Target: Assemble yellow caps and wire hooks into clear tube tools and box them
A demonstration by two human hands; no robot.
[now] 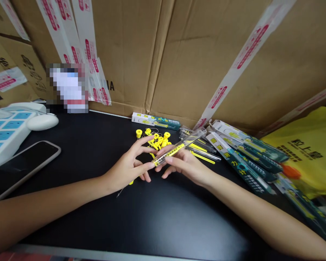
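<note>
Both my hands meet at the middle of a black table [157, 221]. My right hand [186, 165] holds a clear plastic tube [179, 146] with a yellow piece inside, tilted up to the right. My left hand [132, 165] pinches the tube's lower end with thumb and fingertips. A thin yellow-tipped metal tool [125, 187] lies under my left hand. Small yellow plastic caps [156, 137] lie in a heap just behind my fingers.
Packaged tools in green-and-white sleeves [244, 156] pile up at the right beside a yellow bag [312, 152]. One more package [156, 120] lies by the cardboard boxes [179, 54] at the back. A phone [24, 165], power strip [5, 132] and white mouse [42, 121] sit left.
</note>
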